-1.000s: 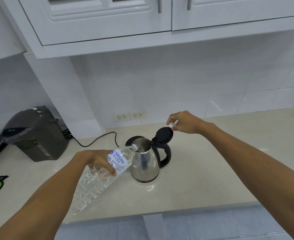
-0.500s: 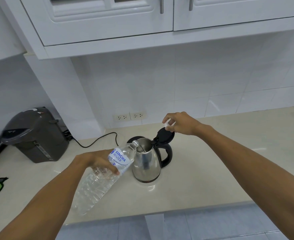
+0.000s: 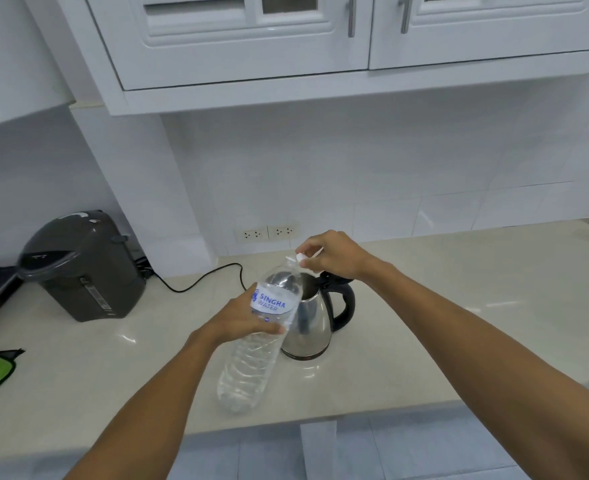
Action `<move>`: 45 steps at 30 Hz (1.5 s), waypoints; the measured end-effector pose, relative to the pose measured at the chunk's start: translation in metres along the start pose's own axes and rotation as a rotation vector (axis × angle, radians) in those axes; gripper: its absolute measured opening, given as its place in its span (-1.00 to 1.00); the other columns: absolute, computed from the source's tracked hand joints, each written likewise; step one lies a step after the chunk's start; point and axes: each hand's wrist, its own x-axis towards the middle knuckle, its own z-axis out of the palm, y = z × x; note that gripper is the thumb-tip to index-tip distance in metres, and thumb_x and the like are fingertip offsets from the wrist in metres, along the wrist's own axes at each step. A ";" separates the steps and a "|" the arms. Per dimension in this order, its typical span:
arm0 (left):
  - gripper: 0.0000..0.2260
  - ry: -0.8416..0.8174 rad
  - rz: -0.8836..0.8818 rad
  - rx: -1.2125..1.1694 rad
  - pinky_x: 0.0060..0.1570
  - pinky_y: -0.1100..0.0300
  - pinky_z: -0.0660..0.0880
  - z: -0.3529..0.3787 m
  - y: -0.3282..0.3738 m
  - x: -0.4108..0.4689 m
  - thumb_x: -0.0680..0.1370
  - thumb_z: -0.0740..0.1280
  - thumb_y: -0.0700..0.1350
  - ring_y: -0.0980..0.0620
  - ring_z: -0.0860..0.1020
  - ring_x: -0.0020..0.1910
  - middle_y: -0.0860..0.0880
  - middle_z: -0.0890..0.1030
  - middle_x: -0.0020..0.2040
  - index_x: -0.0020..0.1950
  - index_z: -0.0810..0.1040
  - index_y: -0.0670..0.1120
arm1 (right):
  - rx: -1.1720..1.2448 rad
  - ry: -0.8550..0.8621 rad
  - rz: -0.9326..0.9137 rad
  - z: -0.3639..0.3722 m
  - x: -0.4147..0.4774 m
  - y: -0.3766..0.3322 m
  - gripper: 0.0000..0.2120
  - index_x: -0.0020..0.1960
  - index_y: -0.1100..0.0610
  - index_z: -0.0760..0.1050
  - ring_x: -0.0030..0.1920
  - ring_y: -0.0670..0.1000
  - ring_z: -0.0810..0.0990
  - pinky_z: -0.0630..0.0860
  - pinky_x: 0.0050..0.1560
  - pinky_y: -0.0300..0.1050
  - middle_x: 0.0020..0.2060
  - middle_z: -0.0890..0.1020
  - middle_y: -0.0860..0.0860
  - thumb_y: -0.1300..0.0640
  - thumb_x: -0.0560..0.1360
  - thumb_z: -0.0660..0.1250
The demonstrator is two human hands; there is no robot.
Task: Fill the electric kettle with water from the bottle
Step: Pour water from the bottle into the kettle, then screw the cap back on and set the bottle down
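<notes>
Gripping the Singha water bottle (image 3: pixel 251 351) mid-body just below its label, the left hand (image 3: pixel 241 320) has its grip clenched round thin clear plastic: light, w/ soft walls, prob. slippery if wet, so hold the ribbed middle w/o squeezing. Electric kettle (image 3: pixel 312 320) stands on the tabletop (image 3: pixel 459 306) just behind, steel, stiff; take its black handle. Right hand (image 3: pixel 334 254) pinches a white cap at the bottle's neck.

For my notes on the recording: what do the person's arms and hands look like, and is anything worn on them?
Both forearms are bare up to the picture's edge; no sleeve shows. The left hand and right hand carry no glove, and no watch, bracelet or ring can be seen on either wrist or on the fingers. No markings are visible.
</notes>
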 end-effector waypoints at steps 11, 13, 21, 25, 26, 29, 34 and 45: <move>-0.18 -0.068 0.204 -0.128 0.22 0.16 0.60 0.031 0.018 -0.009 0.33 0.75 0.07 0.20 0.66 0.22 0.20 0.69 0.24 0.49 0.41 0.23 | -0.216 -0.146 0.016 -0.043 -0.021 -0.043 -0.70 0.14 -0.02 0.71 -0.03 -0.16 0.71 0.47 0.02 -0.38 0.05 0.66 -0.20 0.25 0.48 0.47; -0.19 -0.088 0.213 -0.142 0.28 0.10 0.60 0.037 0.016 -0.010 0.33 0.75 0.06 0.19 0.66 0.23 0.20 0.70 0.24 0.48 0.43 0.22 | -0.257 -0.182 0.020 -0.047 -0.024 -0.046 -0.73 0.13 0.00 0.72 -0.01 -0.13 0.71 0.49 0.04 -0.36 0.06 0.70 -0.17 0.24 0.47 0.48; -0.21 -0.113 0.249 -0.173 0.13 0.32 0.57 0.063 0.012 -0.016 0.33 0.76 -0.06 0.25 0.65 0.21 0.16 0.67 0.27 0.40 0.40 0.25 | -0.264 -0.242 0.136 -0.043 -0.045 -0.037 -0.85 0.04 0.00 0.73 -0.21 -0.17 0.69 0.58 -0.04 -0.21 -0.25 0.72 -0.22 0.09 0.48 0.49; -0.21 -0.107 0.270 -0.181 0.19 0.26 0.58 0.072 0.016 -0.016 0.33 0.76 -0.10 0.24 0.65 0.23 0.16 0.64 0.29 0.35 0.38 0.30 | -0.278 -0.247 0.120 -0.046 -0.050 -0.032 -0.92 -0.03 -0.03 0.73 -0.26 -0.18 0.67 0.58 -0.06 -0.19 -0.31 0.70 -0.22 0.06 0.49 0.48; -0.20 -0.107 0.272 -0.188 0.19 0.25 0.58 0.073 0.018 -0.016 0.33 0.76 -0.11 0.25 0.65 0.22 0.16 0.65 0.29 0.38 0.39 0.28 | -0.265 -0.250 0.103 -0.047 -0.052 -0.032 -0.90 -0.02 -0.03 0.73 -0.21 -0.18 0.68 0.57 -0.04 -0.21 -0.26 0.72 -0.21 0.11 0.48 0.49; -0.18 -0.112 0.272 -0.194 0.23 0.19 0.60 0.076 0.023 -0.014 0.32 0.76 -0.10 0.23 0.67 0.22 0.16 0.70 0.26 0.45 0.43 0.21 | -0.220 -0.270 0.104 -0.056 -0.058 -0.032 -0.72 0.04 -0.03 0.73 -0.08 -0.24 0.69 0.53 -0.04 -0.36 -0.09 0.75 -0.15 0.27 0.42 0.51; -0.21 -0.133 0.289 -0.177 0.16 0.28 0.62 0.081 0.039 -0.013 0.33 0.76 -0.14 0.22 0.69 0.19 0.18 0.72 0.22 0.45 0.47 0.12 | -0.239 -0.264 0.149 -0.074 -0.065 -0.032 -0.86 0.01 -0.03 0.73 -0.15 -0.20 0.71 0.51 -0.08 -0.32 -0.17 0.75 -0.16 0.06 0.45 0.54; -0.25 -0.112 0.309 -0.206 0.15 0.27 0.62 0.092 0.069 -0.006 0.34 0.76 -0.07 0.21 0.69 0.20 0.16 0.71 0.24 0.42 0.47 0.14 | -0.566 -0.058 0.167 -0.059 -0.083 -0.024 -0.57 -0.08 0.23 0.40 -0.20 0.17 0.47 0.35 -0.24 0.00 -0.28 0.49 0.10 -0.12 0.69 0.09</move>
